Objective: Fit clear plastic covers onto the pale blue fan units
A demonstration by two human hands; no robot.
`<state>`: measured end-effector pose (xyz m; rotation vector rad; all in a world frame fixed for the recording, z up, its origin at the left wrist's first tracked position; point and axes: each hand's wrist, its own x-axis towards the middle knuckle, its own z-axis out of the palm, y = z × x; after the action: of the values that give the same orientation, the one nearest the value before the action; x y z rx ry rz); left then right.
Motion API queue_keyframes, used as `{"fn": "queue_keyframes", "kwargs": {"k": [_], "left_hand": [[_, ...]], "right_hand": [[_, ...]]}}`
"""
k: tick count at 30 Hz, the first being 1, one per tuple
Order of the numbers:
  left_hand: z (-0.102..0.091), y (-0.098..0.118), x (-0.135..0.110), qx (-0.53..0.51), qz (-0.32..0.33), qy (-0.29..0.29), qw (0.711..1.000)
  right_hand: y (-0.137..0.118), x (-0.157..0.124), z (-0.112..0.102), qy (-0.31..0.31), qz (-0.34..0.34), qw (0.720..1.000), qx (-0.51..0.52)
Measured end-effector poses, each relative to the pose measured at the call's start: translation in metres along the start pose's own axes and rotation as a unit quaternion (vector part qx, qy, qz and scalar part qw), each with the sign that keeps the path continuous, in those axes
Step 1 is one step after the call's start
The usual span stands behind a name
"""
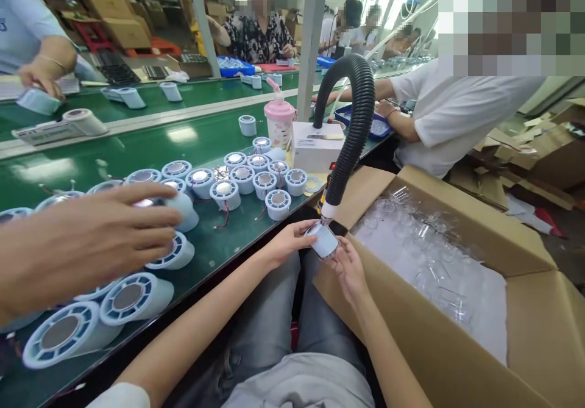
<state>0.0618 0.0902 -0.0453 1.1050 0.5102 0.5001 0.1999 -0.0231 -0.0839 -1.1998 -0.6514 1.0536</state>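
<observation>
L hand [295, 238] & R hand [350, 269]: grip of both closed on pale-blue cyl. part [324, 241], located at lower end of blk hose [337, 173], btwn bench [212, 255] & open carton [393, 298].

The ribbed hose [363, 106] is black with a white tip [328, 211], and just below that hose the cylindrical workpiece [324, 241] is pale blue. To the hose's left, the round housings [225, 196] are light blue with silver-grey centres, some trailing red and dark wires [225, 216], on a green belt [201, 136], while the tumbler [280, 115] is pink over a printed whitish body and, farther off, 1 shirt [256, 41] is black with a pale floral-looking pattern. To the hose's right, the carton [493, 237] is brown, its liner [493, 316] and a co-worker's T-shirt [457, 109] white.
</observation>
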Motion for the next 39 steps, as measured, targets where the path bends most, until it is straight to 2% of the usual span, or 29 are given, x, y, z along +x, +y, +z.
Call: {"fn": "queue_keyframes", "kwargs": {"k": [4, 8, 13, 18, 23, 28, 34, 39], "left_hand": [[-0.004, 0.003, 0.003, 0.015, -0.005, 0.013, 1.0], [-0.004, 0.003, -0.006, 0.025, -0.007, 0.015, 1.0], [0.002, 0.004, -0.044, 0.041, -0.03, -0.004, 0.999], [0.014, 0.017, -0.091, 0.126, 0.031, -0.051, 0.99], [0.021, 0.029, -0.118, 0.205, 0.058, -0.059, 0.975], [0.019, 0.031, -0.127, 0.212, 0.102, -0.074, 0.969], [0.017, 0.03, -0.131, 0.207, 0.142, -0.082, 0.964], [0.018, 0.031, -0.136, 0.218, 0.146, -0.084, 0.961]], "right_hand": [[-0.009, 0.003, 0.003, -0.033, 0.015, 0.999, 0.019], [-0.024, -0.008, -0.001, -0.069, 0.03, 0.997, 0.012], [-0.036, -0.03, -0.008, -0.103, 0.05, 0.993, -0.012], [-0.056, -0.056, -0.008, -0.179, 0.078, 0.979, -0.052], [-0.073, -0.068, -0.001, -0.224, 0.122, 0.965, -0.051], [-0.072, -0.071, 0.004, -0.248, 0.195, 0.949, -0.002], [-0.075, -0.073, 0.009, -0.247, 0.293, 0.924, 0.008], [-0.075, -0.073, 0.015, -0.245, 0.348, 0.904, 0.044]]}}
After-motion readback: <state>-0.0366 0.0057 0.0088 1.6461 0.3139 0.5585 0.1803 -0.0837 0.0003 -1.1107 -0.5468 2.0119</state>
